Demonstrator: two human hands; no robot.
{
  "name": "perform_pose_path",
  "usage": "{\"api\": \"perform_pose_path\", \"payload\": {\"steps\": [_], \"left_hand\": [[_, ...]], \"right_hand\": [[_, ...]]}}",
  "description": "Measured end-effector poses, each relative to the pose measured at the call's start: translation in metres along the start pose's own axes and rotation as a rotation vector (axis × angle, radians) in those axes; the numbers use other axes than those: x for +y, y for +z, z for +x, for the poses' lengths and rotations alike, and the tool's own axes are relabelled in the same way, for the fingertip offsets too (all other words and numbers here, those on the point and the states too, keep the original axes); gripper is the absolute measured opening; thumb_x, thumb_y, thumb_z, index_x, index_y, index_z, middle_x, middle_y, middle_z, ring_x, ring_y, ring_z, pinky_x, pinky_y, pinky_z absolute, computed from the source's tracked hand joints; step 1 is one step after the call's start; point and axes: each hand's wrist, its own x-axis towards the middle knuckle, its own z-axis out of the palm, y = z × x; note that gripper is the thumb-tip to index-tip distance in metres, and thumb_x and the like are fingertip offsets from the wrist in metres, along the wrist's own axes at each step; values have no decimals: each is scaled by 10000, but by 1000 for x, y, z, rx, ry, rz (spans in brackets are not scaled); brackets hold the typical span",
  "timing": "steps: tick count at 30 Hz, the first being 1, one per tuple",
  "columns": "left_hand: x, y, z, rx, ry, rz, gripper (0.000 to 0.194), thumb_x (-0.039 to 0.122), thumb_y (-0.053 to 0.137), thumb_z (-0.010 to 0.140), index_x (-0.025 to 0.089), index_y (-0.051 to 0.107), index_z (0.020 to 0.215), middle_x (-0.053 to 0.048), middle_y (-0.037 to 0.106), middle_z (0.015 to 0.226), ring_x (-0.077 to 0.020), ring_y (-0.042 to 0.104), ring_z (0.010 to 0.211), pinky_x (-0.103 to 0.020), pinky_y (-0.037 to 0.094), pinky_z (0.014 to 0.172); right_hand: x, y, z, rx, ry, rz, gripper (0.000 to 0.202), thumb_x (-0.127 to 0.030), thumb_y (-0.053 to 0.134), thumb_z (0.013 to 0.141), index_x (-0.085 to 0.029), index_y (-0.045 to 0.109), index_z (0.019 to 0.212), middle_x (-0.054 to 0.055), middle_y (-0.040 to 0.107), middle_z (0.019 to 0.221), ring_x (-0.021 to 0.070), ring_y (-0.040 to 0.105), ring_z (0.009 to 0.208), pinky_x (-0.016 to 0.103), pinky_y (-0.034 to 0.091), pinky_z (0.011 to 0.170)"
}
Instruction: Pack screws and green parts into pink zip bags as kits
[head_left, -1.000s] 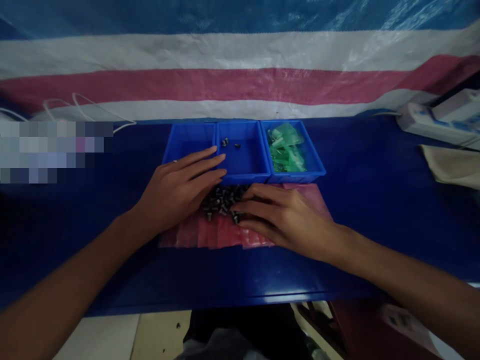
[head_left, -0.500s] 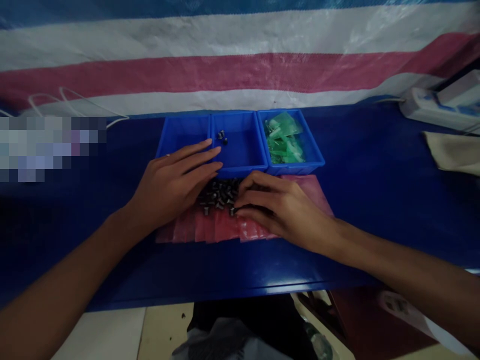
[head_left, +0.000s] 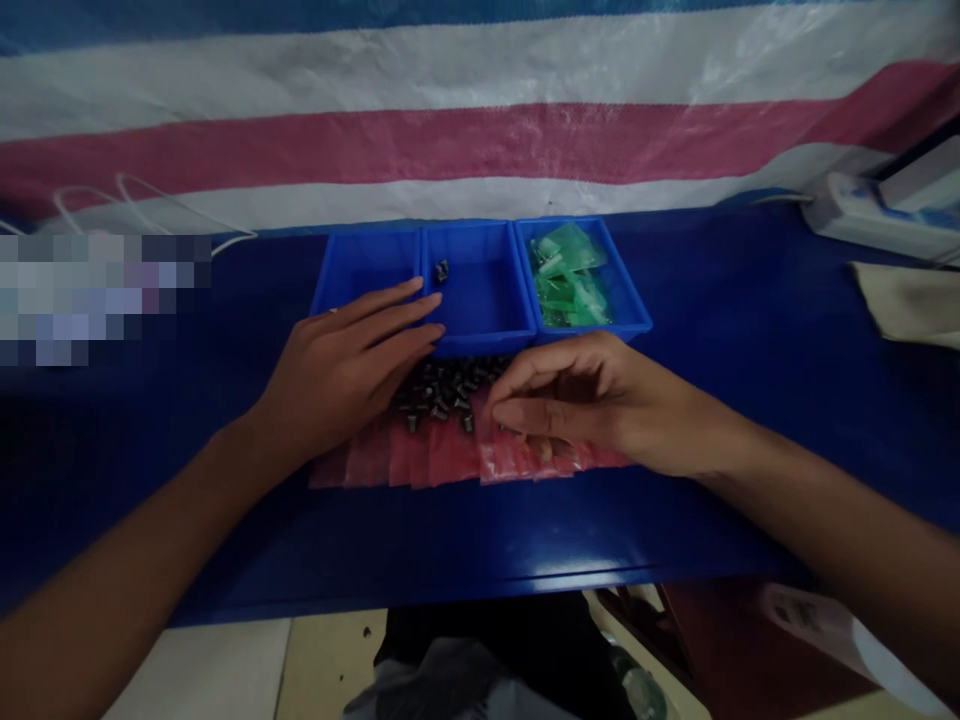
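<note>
Partly, the left hand covers the front of the left bin and a corner of the middle bin; its fingers lie nearly straight and slightly apart, and it grips nothing visible, though whatever sits beneath its palm is hidden. The right hand has its fingers curled, thumb tip close to the forefinger; whether something is pinched there cannot be told. It also hides the right end of a fanned row of red bags.

The screws lie heaped on those bags, just in front of the middle bin, between the hands. They are small and dark, with dull metallic glints, pointing every which way; the left side of the heap runs under the left hand. A small dark cluster sits in the middle bin, and green bags fill the right bin. At left, pixelation masks part of the blue surface. Printing on a pale object below is too blurred to read.
</note>
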Motion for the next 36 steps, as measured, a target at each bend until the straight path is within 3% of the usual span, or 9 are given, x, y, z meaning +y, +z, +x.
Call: {"api": "perform_pose_path", "payload": {"steps": [2,4,7,11,14,17,22,29,36], "left_hand": [[-1,1,0,27,32,19,264,199,573,1142,267,742,1333,-31,746,1493,-241,645,1494,-451,664,1200],[-1,1,0,40,64,62,246,196,571,1148,235,724,1337,-50,753,1480,-250,659,1480,-453,671,1178],[-1,2,1,40,88,97,222,188,573,1151,201,719,1319,-74,762,1460,-266,673,1460,-450,678,1155],[1,1,2,41,83,73,238,159,576,1138,213,733,1309,-79,759,1463,-271,672,1456,-439,666,1172],[1,1,2,69,97,86,220,147,584,1133,196,725,1295,-91,776,1433,-277,690,1435,-432,681,1141],[0,2,1,64,78,73,231,151,588,1135,224,728,1304,-68,764,1459,-267,681,1448,-425,669,1157],[-1,3,1,76,90,78,212,153,603,1130,190,733,1293,-80,774,1441,-273,692,1438,-439,681,1140],[-1,2,4,87,121,79,204,154,607,1127,174,741,1281,-100,783,1416,-284,708,1416,-456,701,1109],[-5,5,1,80,100,64,255,159,627,1114,215,739,1336,-72,763,1452,-277,709,1414,-487,692,1118]], "right_hand": [[1,3,0,142,-30,92,189,-351,882,963,-172,828,990,6,801,785,111,743,639,199,610,576],[-2,5,0,253,-89,219,171,-324,845,997,-196,840,1110,52,871,985,179,852,913,268,708,796],[-8,6,-3,265,-142,320,219,-269,759,1046,-251,808,1258,50,856,1267,228,808,1252,369,691,1051],[-2,7,-5,205,-278,-172,159,-221,718,1062,-225,826,1178,48,865,1122,198,845,1001,301,694,812],[17,11,-2,142,-489,-732,163,-158,728,1049,-161,833,1175,97,824,1138,197,796,1024,327,666,908],[33,15,2,93,-578,-1015,161,-198,681,1089,-157,827,1143,124,779,1163,223,759,1073,373,653,955],[35,18,2,97,-633,-1058,199,-145,619,1104,-143,804,1032,94,800,1091,204,757,978,334,630,873],[32,13,2,120,-661,-1179,223,-119,586,1113,-158,800,1162,77,821,1160,215,763,1023,357,611,911],[29,9,2,217,-697,-1044,183,-147,635,1100,-173,817,1108,92,798,1108,187,765,990,309,633,863]]}}
